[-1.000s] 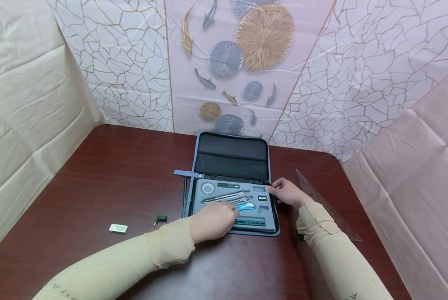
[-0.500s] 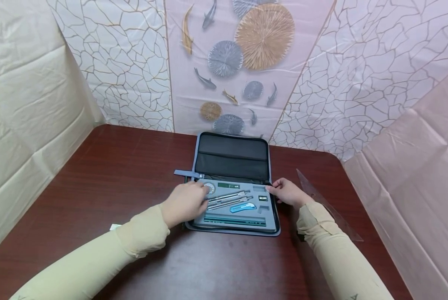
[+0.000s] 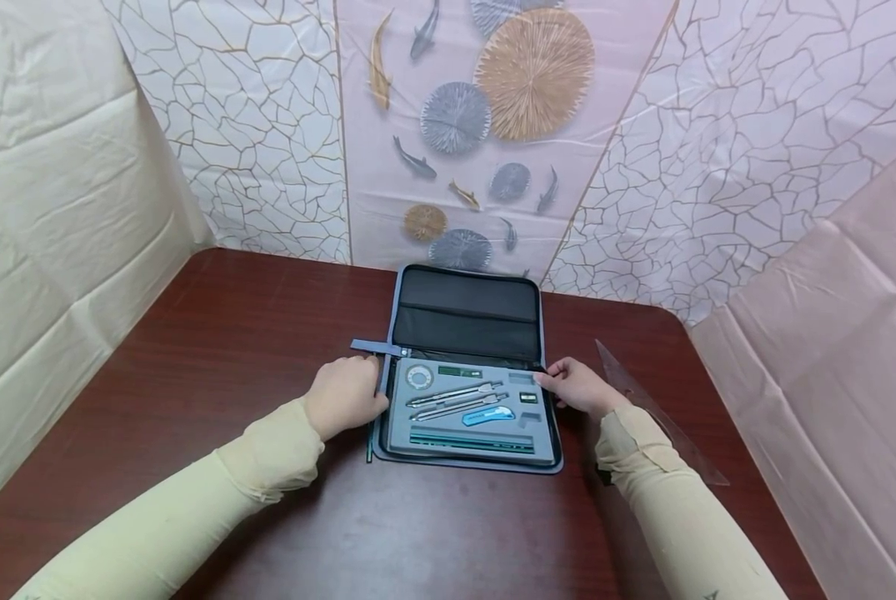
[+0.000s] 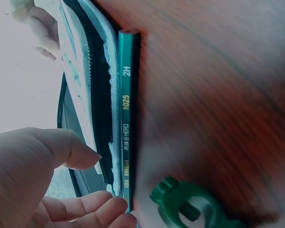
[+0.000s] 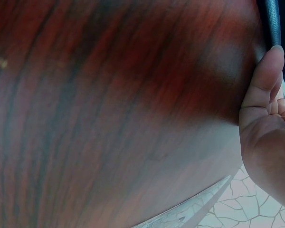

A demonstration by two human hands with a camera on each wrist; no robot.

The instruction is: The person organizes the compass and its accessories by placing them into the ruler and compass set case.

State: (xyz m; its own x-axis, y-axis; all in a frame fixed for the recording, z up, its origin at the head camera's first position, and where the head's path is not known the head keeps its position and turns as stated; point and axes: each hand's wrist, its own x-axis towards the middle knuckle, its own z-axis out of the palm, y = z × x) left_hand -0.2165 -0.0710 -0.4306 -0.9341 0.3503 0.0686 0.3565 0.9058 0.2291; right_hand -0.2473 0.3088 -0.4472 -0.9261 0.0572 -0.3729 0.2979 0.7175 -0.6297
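An unzipped drawing-set case (image 3: 466, 332) lies on the table, lid back. Its grey foam tray (image 3: 496, 375) holds metal compasses (image 3: 455, 394), a blue utility knife (image 3: 488, 416), a sharpener (image 3: 528, 398), a white ring-shaped piece (image 3: 419, 377) and green pencils (image 3: 470, 444). A green 2H pencil (image 4: 126, 95) lies outside, along the case's left edge. My left hand (image 3: 344, 396) is beside that pencil, thumb and fingers apart, fingertips at the pencil's end in the left wrist view. My right hand (image 3: 578, 386) grips the case's right edge near the hinge, thumb on top.
A green ring-like piece (image 4: 185, 204) lies on the table near the pencil. To the right is a clear set square (image 3: 653, 408). Patterned cloth (image 3: 458, 167) hangs behind the table. A blue strap (image 3: 370, 346) sticks out left of the case.
My left hand has moved left from the foam tray, off the area by the utility knife, to the pencil outside the case. My right hand has stayed at the case's edge.
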